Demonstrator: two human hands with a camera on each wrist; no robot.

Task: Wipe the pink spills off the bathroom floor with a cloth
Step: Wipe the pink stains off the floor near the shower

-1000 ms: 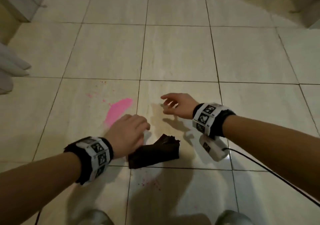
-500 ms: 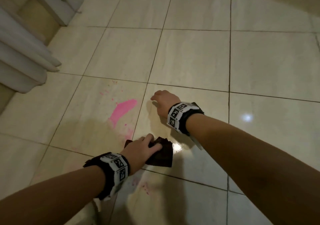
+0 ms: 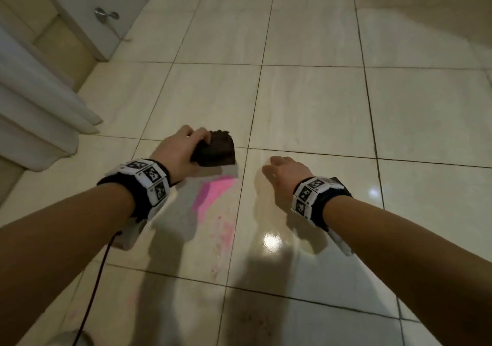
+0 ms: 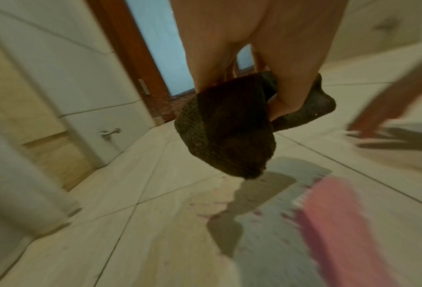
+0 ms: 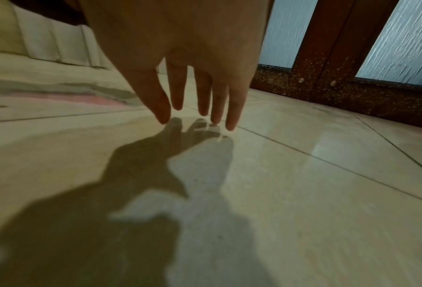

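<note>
Pink spill [image 3: 217,189]: it lay on the floor tile [image 3: 306,105], still bright.
Cloth [image 3: 217,149]: dark and bunched up, lifted just past the far end of the spill.
Left hand [image 3: 178,153]: fingers curled tight round the cloth.
Right hand [image 3: 286,172]: just right of the spill, fingers straight, holding nothing.
Best way: press the cloth flat and drag it across the whole spill.

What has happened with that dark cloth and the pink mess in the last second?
The left hand took hold of the dark cloth, which lay on the floor a second ago, and carried it to the far side of the pink spill; the left wrist view shows it lifted off the tiles. The right hand remains open and empty. The spill is unwiped.
</note>
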